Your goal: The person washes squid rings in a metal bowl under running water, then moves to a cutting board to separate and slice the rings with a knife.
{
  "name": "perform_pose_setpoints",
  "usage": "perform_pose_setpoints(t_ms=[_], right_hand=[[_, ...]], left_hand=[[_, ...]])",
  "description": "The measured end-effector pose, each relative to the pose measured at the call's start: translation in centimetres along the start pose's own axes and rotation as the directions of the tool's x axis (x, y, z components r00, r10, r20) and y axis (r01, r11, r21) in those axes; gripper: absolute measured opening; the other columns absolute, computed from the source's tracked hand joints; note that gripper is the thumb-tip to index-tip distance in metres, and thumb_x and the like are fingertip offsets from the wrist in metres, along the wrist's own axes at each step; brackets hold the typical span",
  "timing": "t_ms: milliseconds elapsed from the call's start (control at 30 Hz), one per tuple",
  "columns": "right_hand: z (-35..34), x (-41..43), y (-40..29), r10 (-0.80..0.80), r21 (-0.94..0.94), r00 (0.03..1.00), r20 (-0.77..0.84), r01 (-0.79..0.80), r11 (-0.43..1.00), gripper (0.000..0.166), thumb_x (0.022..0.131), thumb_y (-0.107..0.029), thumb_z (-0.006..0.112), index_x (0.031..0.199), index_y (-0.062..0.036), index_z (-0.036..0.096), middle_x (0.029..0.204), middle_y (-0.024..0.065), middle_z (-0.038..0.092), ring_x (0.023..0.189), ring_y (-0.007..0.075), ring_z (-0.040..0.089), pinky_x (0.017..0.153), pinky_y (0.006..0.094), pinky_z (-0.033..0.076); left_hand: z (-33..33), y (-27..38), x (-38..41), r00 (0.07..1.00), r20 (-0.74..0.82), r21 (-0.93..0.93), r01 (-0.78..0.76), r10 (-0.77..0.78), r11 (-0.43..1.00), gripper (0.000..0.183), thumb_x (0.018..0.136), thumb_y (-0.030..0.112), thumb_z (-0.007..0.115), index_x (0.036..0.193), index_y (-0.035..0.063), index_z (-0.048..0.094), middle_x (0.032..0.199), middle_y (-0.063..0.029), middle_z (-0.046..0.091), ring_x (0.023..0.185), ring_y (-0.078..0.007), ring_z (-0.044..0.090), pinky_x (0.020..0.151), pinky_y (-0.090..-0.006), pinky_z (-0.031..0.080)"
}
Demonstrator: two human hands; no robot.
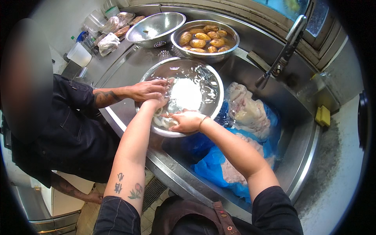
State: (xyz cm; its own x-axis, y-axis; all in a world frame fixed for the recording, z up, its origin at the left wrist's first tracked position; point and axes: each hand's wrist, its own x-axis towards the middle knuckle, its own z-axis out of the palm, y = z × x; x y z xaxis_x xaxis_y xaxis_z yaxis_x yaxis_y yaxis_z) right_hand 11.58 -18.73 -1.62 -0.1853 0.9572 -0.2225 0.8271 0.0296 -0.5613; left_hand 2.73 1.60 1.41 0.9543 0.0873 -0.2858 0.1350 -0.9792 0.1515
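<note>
A large stainless steel bowl (216, 113) of water straddles the sink's left rim. Pale, soft strips or rings of food (161, 121), perhaps squid, lie in the water along its near left side. My left hand (158, 102) dips in at the left, its fingers partly hidden under the water and beside a co-worker's hand (148, 89). What it holds, if anything, cannot be made out. At the bowl's near side, my right hand (189, 121) reaches in with fingers spread, touching the pale pieces. A thin bracelet (202, 123) circles my right wrist.
Raw, pale meat (246, 108) and blue plastic bags (210, 167) lie in the sink (293, 164), under a faucet (279, 58). Behind stand a bowl of potatoes in water (202, 44) and a tilted colander (155, 28). Yellow sponges (323, 116) sit right; a co-worker (79, 129) stands left.
</note>
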Motion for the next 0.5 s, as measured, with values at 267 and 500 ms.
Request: perform_pose_setpoints(t_ms=[267,500], right_hand=[[-0.8,0.2,1.0,-0.181,0.076,0.980,0.084,0.175,0.982,0.042,0.085,-0.045,0.046,0.115,-0.0187,0.056,0.113,0.0151,0.058,0.110,0.0324,0.051,0.096,0.0398,0.037],[-2.6,-2.2,1.5,0.066,-0.206,0.982,0.177,-0.029,0.978,0.050,0.083,-0.054,0.045,0.113,-0.0157,0.056,0.107,0.0185,0.059,0.100,0.0355,0.057,0.088,0.0424,0.043]], left_hand=[[-0.9,2.0,0.9,0.970,0.242,-0.047,0.007,0.004,0.999,0.062,0.083,0.046,0.049,0.127,0.0023,0.043,0.115,-0.0227,0.051,0.108,-0.0325,0.049,0.091,-0.0402,0.038],[4.9,1.9,-1.4,0.944,0.151,0.052,-0.303,0.293,0.951,0.044,0.084,0.044,0.050,0.096,0.0027,0.058,0.087,-0.0212,0.059,0.089,-0.0340,0.056,0.075,-0.0402,0.044]])
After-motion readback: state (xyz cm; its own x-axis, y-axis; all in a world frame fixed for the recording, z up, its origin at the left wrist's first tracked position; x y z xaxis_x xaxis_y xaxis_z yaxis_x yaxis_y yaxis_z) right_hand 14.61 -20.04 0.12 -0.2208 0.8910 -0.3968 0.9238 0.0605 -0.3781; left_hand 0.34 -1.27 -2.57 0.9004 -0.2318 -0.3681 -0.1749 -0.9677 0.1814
